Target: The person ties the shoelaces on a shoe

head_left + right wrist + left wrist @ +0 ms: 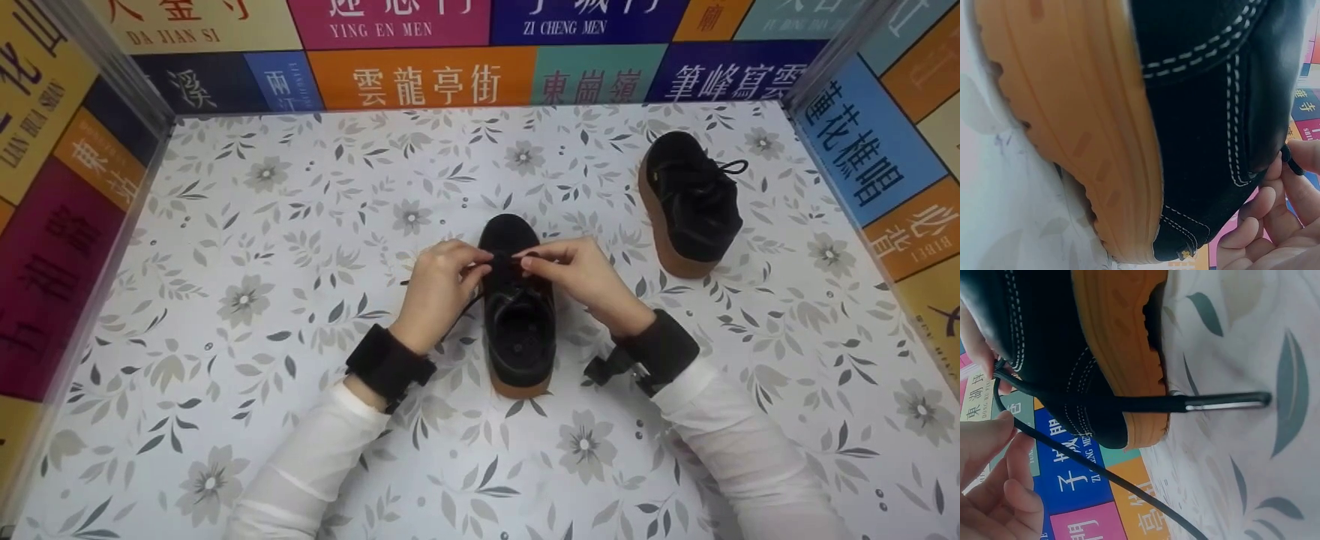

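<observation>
A black shoe [510,231] with a tan sole stands upright on the floral surface, toe pointing away from me. My left hand [439,289] is at the left of its lacing, thumb and forefinger pinching a black shoelace [1103,476]. From the right side, my right hand [585,274] pinches a bit of lace [1292,160] between thumb and finger, close over the tongue. One lace end with a shiny tip [1227,402] hangs beside the sole in the left wrist view. White stitching [1233,118] runs along the shoe's side.
Another black shoe [694,202], also tan-soled, sits at the back right with a lace loop [735,166] sticking out. Colourful panels with Chinese lettering [424,82] wall the white leaf-patterned surface [337,187] at the back and both sides.
</observation>
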A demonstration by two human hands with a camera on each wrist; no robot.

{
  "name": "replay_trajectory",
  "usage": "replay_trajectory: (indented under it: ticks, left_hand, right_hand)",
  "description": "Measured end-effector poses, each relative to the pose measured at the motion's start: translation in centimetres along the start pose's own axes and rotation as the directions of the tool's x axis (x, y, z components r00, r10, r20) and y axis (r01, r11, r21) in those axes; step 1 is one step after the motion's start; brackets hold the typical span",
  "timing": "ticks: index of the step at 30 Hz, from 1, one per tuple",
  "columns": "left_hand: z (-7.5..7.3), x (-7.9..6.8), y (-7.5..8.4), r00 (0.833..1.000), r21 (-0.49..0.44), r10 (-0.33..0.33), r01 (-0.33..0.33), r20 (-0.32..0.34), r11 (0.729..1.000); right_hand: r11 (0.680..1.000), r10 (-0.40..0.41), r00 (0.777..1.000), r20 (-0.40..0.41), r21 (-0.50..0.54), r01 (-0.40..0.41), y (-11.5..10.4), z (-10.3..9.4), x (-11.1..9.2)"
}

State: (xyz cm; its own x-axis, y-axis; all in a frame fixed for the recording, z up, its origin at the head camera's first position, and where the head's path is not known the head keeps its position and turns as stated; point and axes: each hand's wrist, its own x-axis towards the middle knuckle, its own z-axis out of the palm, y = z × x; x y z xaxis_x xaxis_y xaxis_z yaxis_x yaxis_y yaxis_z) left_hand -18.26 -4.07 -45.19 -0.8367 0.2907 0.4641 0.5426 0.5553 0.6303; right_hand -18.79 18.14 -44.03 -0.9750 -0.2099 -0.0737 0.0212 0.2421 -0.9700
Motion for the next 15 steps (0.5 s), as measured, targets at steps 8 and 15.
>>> replay_trajectory:
  ticks: [8, 15]
  left_hand:
    - [0.24, 0.01, 0.05, 1.000, 0.012, -0.005, 0.005, 0.021, 1.000]
    - [-0.17, 0.18, 0.51, 1.000, -0.040, 0.003, -0.003, 0.003, 0.999]
  right_hand:
    - [1.000, -0.014, 1.000, 0.004, -0.002, 0.014, 0.15, -0.02, 0.07]
    - [1.000, 0.011, 1.000, -0.004, 0.024, -0.011, 0.15, 0.07, 0.14]
